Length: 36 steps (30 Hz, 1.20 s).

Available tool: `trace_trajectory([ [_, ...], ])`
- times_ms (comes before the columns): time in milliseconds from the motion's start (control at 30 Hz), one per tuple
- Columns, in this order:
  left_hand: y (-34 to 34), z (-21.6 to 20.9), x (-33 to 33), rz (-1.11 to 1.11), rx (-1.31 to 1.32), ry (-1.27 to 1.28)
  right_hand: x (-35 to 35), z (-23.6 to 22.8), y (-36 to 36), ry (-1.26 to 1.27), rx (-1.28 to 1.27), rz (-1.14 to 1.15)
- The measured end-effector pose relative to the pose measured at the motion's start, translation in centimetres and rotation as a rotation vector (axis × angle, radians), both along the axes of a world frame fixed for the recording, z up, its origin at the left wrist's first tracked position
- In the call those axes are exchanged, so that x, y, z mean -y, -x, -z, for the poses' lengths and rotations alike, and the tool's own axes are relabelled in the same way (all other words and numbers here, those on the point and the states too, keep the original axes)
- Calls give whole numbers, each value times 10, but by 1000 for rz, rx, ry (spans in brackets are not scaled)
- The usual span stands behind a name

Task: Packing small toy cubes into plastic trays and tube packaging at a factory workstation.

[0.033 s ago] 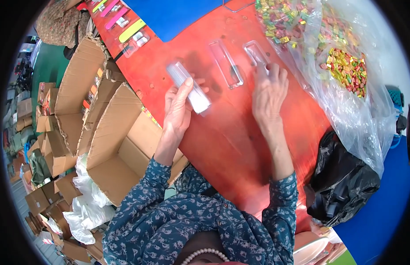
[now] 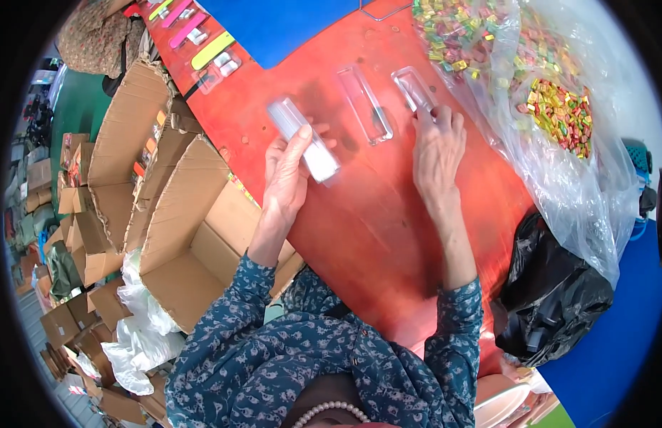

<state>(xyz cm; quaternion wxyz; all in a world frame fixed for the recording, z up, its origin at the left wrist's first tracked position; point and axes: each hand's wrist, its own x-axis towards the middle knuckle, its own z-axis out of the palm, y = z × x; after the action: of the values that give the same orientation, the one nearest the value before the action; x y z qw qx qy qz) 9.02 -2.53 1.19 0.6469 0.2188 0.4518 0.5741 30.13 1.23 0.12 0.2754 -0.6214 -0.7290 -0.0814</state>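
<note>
My left hand [image 2: 287, 167] is closed around a stack of narrow clear plastic trays [image 2: 318, 158], held tilted above the red tabletop with the thumb across the upper side. One clear tray [image 2: 350, 100] of the same long shape lies by itself on the table between my hands. To its right is another clear tray [image 2: 409, 84], and the bent fingers of my right hand [image 2: 439, 146] are closed on its near end. The fingertips partly cover that end.
Wrapped sweets [image 2: 559, 118] in yellow, red and green lie in a large clear bag [image 2: 581, 192] at right. Below it sits a black plastic bag [image 2: 552, 285]. Open cardboard boxes [image 2: 177, 235] stand at left. A blue sheet [image 2: 274, 28] and bright packs [image 2: 213, 51] lie at the far side.
My right hand has shifted very slightly to the right at the end of the tray. The left hand and its stack stay almost in place.
</note>
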Motion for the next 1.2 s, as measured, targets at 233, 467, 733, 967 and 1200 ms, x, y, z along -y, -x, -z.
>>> trace_trajectory([
  [233, -16, -2, -10, 26, -55, 14, -68, 22, 7, 29, -205, -160],
  [467, -27, -1, -5, 5, 4, 48, -80, 22, 23, 20, -147, -183],
  [733, -25, -7, -6, -6, -62, 57, -78, 18, 7, 113, 18, -236],
  [967, -29, 4, -1, 11, -26, 109, -30, -7, 23, -26, -226, -358],
  [1200, -25, 1, -6, -33, -60, 37, -21, 16, 28, -54, -67, -353],
])
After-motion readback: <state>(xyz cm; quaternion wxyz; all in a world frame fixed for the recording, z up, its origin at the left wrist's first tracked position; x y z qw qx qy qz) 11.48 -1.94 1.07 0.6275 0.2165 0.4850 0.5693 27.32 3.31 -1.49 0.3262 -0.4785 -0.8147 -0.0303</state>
